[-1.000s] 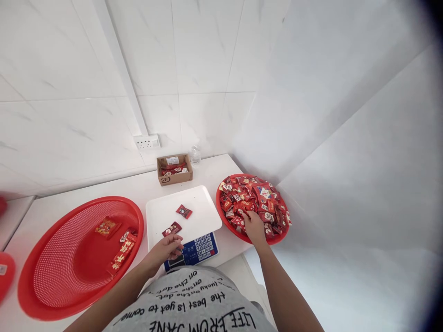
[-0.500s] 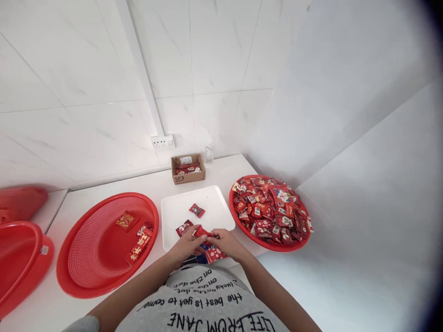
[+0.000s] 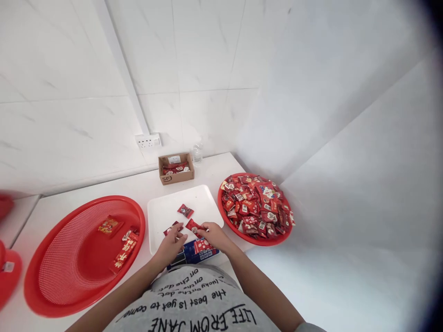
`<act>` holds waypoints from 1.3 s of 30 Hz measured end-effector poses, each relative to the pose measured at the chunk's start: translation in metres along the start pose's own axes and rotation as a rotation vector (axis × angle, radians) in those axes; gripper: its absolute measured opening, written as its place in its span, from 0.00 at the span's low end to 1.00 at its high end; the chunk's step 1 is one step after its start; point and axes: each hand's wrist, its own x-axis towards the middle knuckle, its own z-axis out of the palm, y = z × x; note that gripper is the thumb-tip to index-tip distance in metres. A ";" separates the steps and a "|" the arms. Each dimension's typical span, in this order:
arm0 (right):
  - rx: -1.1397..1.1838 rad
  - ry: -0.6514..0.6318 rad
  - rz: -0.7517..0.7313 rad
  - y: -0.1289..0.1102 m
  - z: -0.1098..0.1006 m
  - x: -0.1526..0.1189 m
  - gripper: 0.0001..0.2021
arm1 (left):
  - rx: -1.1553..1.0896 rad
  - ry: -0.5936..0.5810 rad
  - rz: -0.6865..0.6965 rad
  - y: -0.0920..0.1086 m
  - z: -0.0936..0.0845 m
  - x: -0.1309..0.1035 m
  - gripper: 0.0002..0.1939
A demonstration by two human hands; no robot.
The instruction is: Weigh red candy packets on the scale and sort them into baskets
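Over the front of the white tray (image 3: 207,203), my right hand (image 3: 214,236) pinches a red wrapped packet (image 3: 194,227). To its left, my left hand (image 3: 172,244) has its fingers apart, close beside a dark red packet (image 3: 168,230) on the tray; whether it touches that packet is unclear. Another small red packet (image 3: 186,210) lies farther back on the tray. A red packet with white dots (image 3: 201,246) rests on the blue keypad panel (image 3: 190,254) at the tray's front, under my right hand.
A red basket heaped with packets (image 3: 256,210) stands at right. The large red basket (image 3: 44,304) at left holds several packets. Behind the tray are a cardboard box (image 3: 177,177) of packets and a clear bottle (image 3: 197,152). Another red container (image 3: 12,276) sits at the left edge.
My hands have moved apart. My left hand has let go of the red packet and shifted left, while my right hand keeps hold of it. The view has swung slightly to the right.
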 end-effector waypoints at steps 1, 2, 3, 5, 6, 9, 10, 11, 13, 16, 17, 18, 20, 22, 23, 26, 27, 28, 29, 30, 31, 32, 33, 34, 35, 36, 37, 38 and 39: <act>-0.009 0.033 0.003 0.002 -0.006 -0.001 0.14 | 0.053 0.028 0.038 -0.001 -0.001 0.002 0.28; -0.027 0.078 0.002 0.004 -0.013 -0.001 0.14 | 0.125 0.063 0.088 -0.002 -0.003 0.003 0.27; -0.057 0.136 -0.003 0.007 -0.023 -0.002 0.14 | 0.211 0.102 0.150 -0.002 -0.005 0.004 0.25; -0.153 0.268 -0.013 0.016 -0.046 -0.005 0.13 | 0.391 0.174 0.285 -0.004 -0.010 0.006 0.23; -0.223 0.343 -0.016 0.021 -0.059 -0.008 0.13 | 0.468 0.200 0.343 -0.005 -0.012 0.007 0.23; -0.388 0.492 0.000 0.039 -0.097 -0.017 0.14 | 0.612 0.233 0.447 -0.015 -0.016 0.010 0.24; -0.421 0.530 -0.001 0.045 -0.108 -0.020 0.15 | 0.636 0.235 0.460 -0.019 -0.016 0.011 0.25; -0.455 0.581 -0.007 0.051 -0.119 -0.022 0.16 | 0.653 0.235 0.469 -0.023 -0.016 0.012 0.25; -0.540 0.716 0.033 0.063 -0.138 -0.024 0.20 | 0.674 0.238 0.478 -0.031 -0.016 0.013 0.25; -0.661 0.880 0.236 0.077 -0.161 -0.019 0.27 | 0.682 0.249 0.480 -0.035 -0.016 0.014 0.25; -0.677 0.886 0.301 0.081 -0.168 -0.015 0.30 | 0.681 0.253 0.479 -0.035 -0.016 0.014 0.25; -0.681 0.877 0.354 0.084 -0.173 -0.011 0.33 | 0.681 0.255 0.477 -0.034 -0.017 0.014 0.26; -0.660 0.841 0.418 0.087 -0.181 -0.003 0.37 | 0.688 0.251 0.474 -0.031 -0.018 0.014 0.26; -0.625 0.826 0.434 0.089 -0.186 0.004 0.37 | 0.705 0.239 0.472 -0.031 -0.020 0.014 0.26; -0.607 0.830 0.427 0.089 -0.188 0.006 0.37 | 0.714 0.236 0.473 -0.032 -0.021 0.014 0.26; -0.549 0.910 0.361 0.091 -0.193 0.007 0.32 | 0.738 0.250 0.471 -0.039 -0.024 0.014 0.25; -0.527 0.947 0.323 0.092 -0.195 0.007 0.30 | 0.747 0.255 0.468 -0.042 -0.025 0.014 0.25; -0.499 0.977 0.279 0.094 -0.197 0.006 0.29 | 0.755 0.259 0.465 -0.045 -0.025 0.014 0.25; -0.467 0.997 0.237 0.096 -0.199 0.005 0.27 | 0.764 0.260 0.462 -0.048 -0.025 0.013 0.25; -0.436 1.005 0.200 0.098 -0.201 0.004 0.27 | 0.772 0.261 0.458 -0.050 -0.025 0.013 0.25; -0.415 1.001 0.174 0.100 -0.203 0.003 0.26 | 0.778 0.261 0.455 -0.052 -0.025 0.013 0.25; -0.407 0.989 0.162 0.102 -0.204 0.003 0.26 | 0.783 0.261 0.452 -0.053 -0.024 0.013 0.25; -0.411 0.973 0.164 0.103 -0.204 0.003 0.27 | 0.786 0.263 0.449 -0.054 -0.024 0.013 0.25; -0.423 0.950 0.178 0.104 -0.204 0.003 0.28 | 0.790 0.262 0.448 -0.054 -0.024 0.013 0.25; -0.434 0.924 0.204 0.104 -0.204 0.003 0.29 | 0.794 0.260 0.448 -0.054 -0.023 0.013 0.25; -0.437 0.895 0.234 0.103 -0.204 0.003 0.29 | 0.800 0.256 0.449 -0.054 -0.023 0.014 0.25; -0.429 0.871 0.261 0.103 -0.204 0.004 0.29 | 0.807 0.252 0.449 -0.054 -0.023 0.014 0.25; -0.413 0.858 0.281 0.102 -0.204 0.005 0.28 | 0.814 0.249 0.447 -0.053 -0.024 0.014 0.25; -0.395 0.858 0.290 0.101 -0.204 0.005 0.27 | 0.820 0.247 0.445 -0.054 -0.024 0.014 0.25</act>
